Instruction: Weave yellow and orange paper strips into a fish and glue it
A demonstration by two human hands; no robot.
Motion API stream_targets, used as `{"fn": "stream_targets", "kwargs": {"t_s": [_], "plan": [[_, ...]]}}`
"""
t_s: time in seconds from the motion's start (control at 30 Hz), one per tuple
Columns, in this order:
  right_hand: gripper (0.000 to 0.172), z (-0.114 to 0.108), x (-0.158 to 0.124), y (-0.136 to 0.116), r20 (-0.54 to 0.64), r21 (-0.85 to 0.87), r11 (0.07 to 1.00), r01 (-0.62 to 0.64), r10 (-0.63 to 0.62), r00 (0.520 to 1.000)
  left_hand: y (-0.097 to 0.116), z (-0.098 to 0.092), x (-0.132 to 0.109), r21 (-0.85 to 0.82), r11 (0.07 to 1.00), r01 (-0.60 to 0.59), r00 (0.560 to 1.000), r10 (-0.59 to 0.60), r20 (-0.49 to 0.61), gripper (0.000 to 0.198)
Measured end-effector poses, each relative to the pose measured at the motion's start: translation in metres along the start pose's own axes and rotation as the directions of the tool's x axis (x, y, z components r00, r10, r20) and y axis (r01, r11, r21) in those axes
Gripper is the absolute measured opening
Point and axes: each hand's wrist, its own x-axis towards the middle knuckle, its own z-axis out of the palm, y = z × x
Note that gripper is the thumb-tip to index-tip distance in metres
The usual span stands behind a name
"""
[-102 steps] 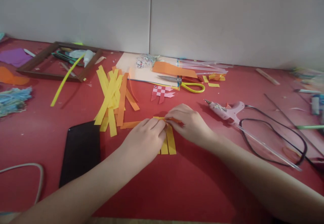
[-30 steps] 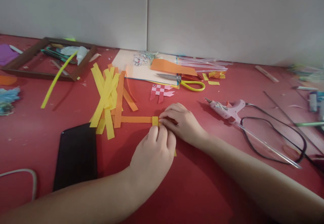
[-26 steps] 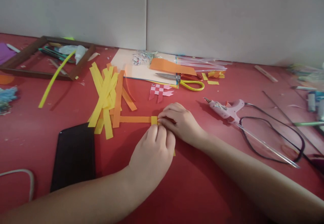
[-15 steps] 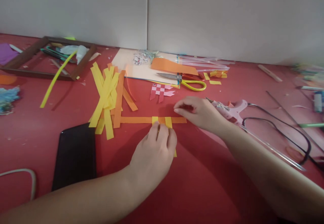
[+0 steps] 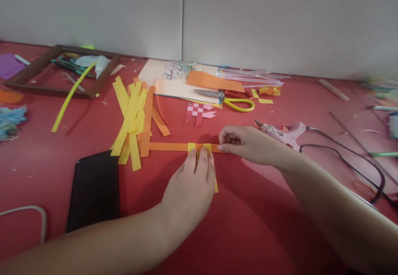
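Note:
An orange paper strip [image 5: 169,147] lies crosswise on the red table, with two short yellow paper strips [image 5: 191,146] crossing it. My left hand [image 5: 191,183] is closed over the yellow strips, its fingertips holding them down at the crossing; its thumb is hidden. A yellow end [image 5: 216,186] sticks out below that hand. At the orange strip's right end, my right hand [image 5: 244,144] pinches it between thumb and curled fingers. Just behind lies a small woven pink and red paper fish [image 5: 195,111], apart from both hands.
A pile of yellow strips [image 5: 130,113] lies left, above a black phone [image 5: 93,190]. Yellow-handled scissors [image 5: 238,105] rest partly on pale sheets [image 5: 149,74]. A pink glue gun [image 5: 282,135] with a black cord lies right. Farther left is a brown wooden frame [image 5: 31,87] around tools.
My right hand has come down onto the orange strip's right end and taken hold of it. My left hand stays on the yellow strips, its fingers slightly shifted.

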Motion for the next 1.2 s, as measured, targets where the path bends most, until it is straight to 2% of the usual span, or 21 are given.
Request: {"fn": "stream_targets", "kwargs": {"t_s": [0.13,0.47,0.87,0.93,1.03,1.2], "plan": [[0.011,-0.001,0.001,-0.001,-0.004,0.026,0.999,-0.023,0.023,1.0,0.0,-0.001,0.0,0.0,1.0,0.02,0.999,-0.02,-0.031,0.046],[0.007,-0.005,0.002,0.003,-0.03,-0.11,0.994,0.001,-0.004,1.0,0.003,0.001,0.0,0.032,0.999,0.032,0.997,-0.03,-0.066,0.043],[0.007,-0.009,0.001,0.002,-0.032,-0.22,0.974,-0.05,0.044,0.999,0.002,-0.001,0.0,0.039,0.999,0.034,0.996,-0.031,-0.084,0.043],[0.006,-0.005,0.001,0.001,-0.104,-0.241,0.97,-0.032,0.007,0.995,0.002,-0.002,0.0,0.032,0.999,0.027,0.998,-0.025,-0.065,0.042],[0.005,0.004,0.001,-0.001,-0.219,-0.235,0.967,0.096,-0.149,0.964,0.002,-0.002,0.001,0.027,1.0,0.013,0.999,-0.012,-0.038,0.041],[0.015,0.021,0.002,-0.003,-0.189,-0.189,0.942,0.278,-0.312,0.931,0.001,-0.001,0.001,0.026,0.999,0.019,1.0,-0.018,-0.011,0.046]]}}
